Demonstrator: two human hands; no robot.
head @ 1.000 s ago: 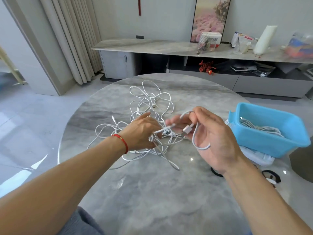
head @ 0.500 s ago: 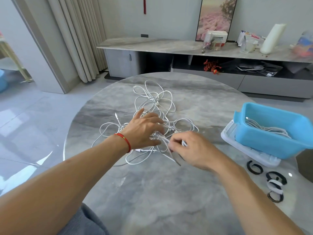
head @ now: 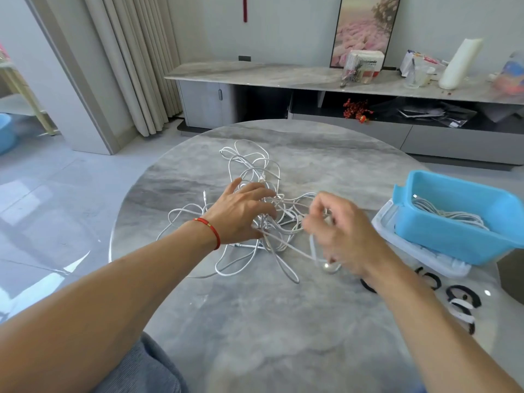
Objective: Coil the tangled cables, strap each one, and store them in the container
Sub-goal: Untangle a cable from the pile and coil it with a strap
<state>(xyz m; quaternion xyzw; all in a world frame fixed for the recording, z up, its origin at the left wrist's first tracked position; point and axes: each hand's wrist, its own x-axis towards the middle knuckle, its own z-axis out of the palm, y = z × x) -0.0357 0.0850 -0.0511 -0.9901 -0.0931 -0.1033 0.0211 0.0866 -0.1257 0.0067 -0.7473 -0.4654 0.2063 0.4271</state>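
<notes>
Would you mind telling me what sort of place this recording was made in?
Most likely a home living room: a long low media cabinet along the wall with a framed picture leaning on it, full-length curtains, and a round marble-look table.

Bare forearms, red cord bracelet (head: 211, 228), left wrist

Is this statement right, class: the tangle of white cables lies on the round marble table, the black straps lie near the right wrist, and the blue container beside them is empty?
One detail is wrong. The head view shows the blue container is not empty: white coiled cable already lies inside. The rest stands: the tangle of white cables lies on the round marble table, and the black straps lie near the right wrist.
</notes>
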